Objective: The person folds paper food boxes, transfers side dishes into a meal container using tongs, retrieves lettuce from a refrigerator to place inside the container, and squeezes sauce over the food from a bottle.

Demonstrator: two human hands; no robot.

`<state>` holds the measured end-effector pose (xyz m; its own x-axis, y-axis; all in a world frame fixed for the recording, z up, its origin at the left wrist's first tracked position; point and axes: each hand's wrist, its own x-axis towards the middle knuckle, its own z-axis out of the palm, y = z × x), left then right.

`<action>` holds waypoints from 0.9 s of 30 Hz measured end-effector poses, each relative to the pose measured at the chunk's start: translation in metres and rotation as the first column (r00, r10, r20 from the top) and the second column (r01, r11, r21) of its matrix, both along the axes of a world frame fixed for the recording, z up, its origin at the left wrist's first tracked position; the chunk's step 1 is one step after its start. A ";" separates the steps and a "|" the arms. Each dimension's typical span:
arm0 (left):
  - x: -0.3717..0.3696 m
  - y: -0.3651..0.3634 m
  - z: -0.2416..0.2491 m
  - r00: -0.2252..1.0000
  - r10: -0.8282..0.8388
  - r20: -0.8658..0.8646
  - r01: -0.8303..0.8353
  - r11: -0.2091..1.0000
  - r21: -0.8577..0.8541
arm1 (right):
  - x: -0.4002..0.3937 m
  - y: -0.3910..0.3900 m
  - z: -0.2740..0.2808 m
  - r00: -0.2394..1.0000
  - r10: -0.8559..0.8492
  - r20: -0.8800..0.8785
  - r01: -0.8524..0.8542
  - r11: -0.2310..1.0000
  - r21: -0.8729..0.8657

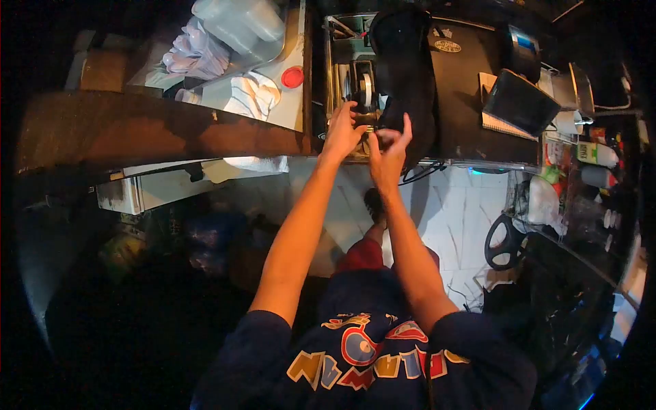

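Both of my hands reach to the front edge of a metal-framed case at the top centre. My left hand (pixel 344 132) has its fingers apart at the near left side of a tape-like roll in a dark holder (pixel 365 89). Beside it, my right hand (pixel 389 152) has its index finger raised, with thumb and other fingers bent near a small shiny piece. Whether those fingers hold that piece is too small to tell. A black cloth-like bag or cover (pixel 408 82) lies just right of the roll.
Plastic containers (pixel 246 24), a red lid (pixel 292 77) and a cloth (pixel 253 96) are at the upper left. On the right are a notebook (pixel 493 113), a black tablet-like device (pixel 521 102) and shelves of bottles (pixel 597 155). White tiled floor (pixel 454 205) shows below.
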<state>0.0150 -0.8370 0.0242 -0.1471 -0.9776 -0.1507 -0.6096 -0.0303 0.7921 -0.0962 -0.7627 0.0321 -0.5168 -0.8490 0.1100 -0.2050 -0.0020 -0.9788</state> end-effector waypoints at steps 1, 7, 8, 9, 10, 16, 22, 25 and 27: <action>0.000 0.001 -0.002 1.000 0.010 -0.015 -0.010 1.000 0.001 | -0.003 -0.013 0.000 0.995 0.016 -0.095 -0.022 0.998 -0.065; 0.001 -0.001 0.000 0.999 0.008 -0.036 -0.007 1.000 0.009 | -0.005 -0.045 0.004 0.992 0.097 -0.085 -0.087 0.990 0.112; 0.000 -0.001 0.000 1.000 0.008 -0.024 -0.008 1.000 0.010 | -0.004 -0.048 0.001 0.992 0.101 -0.074 -0.092 0.988 0.124; -0.001 -0.001 0.000 1.000 0.008 -0.012 -0.008 1.000 0.011 | -0.003 -0.051 -0.002 0.992 0.105 -0.062 -0.096 0.986 0.137; -0.001 -0.001 0.000 1.000 0.002 -0.023 -0.002 1.000 -0.001 | -0.003 -0.054 -0.005 0.993 0.089 -0.075 -0.080 0.990 0.113; 0.003 -0.004 -0.003 0.994 0.032 -0.109 -0.032 0.999 -0.001 | 0.001 -0.048 -0.008 0.992 0.016 -0.128 -0.009 0.998 0.056; -0.001 -0.002 0.001 0.993 0.071 -0.094 -0.071 0.997 0.003 | 0.004 0.012 -0.007 0.996 0.022 0.090 -0.038 0.981 0.190; -0.003 0.001 -0.003 0.999 0.050 -0.001 -0.050 0.992 -0.112 | 0.005 0.004 -0.026 0.997 -0.032 0.069 0.025 0.995 0.093; -0.005 0.001 -0.003 0.998 0.065 0.021 -0.061 0.989 -0.137 | 0.006 -0.001 -0.027 0.997 -0.055 0.058 0.047 0.990 0.134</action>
